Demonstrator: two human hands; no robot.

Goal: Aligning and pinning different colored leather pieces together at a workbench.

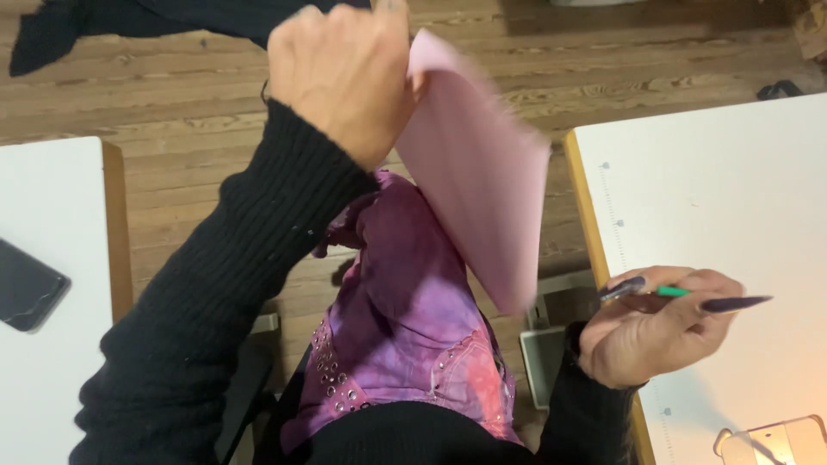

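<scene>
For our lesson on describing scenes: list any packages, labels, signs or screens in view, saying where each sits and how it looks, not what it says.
Phone: lying flat on the white table at the left edge; a dark rectangle with rounded corners, its screen black and blank.
No packages, labels or signs show.

The left hand (345, 73) is raised over the wooden floor (172, 103), pinching a pink sheet (478, 198) by its top corner; the sheet hangs blurred above a lap in purple trousers (405, 319). The right hand (659, 323) rests at the near left edge of the right bench (732, 189), holding a green pen (672, 292). A dark phone (26, 288) lies on the left bench (52, 189).
</scene>
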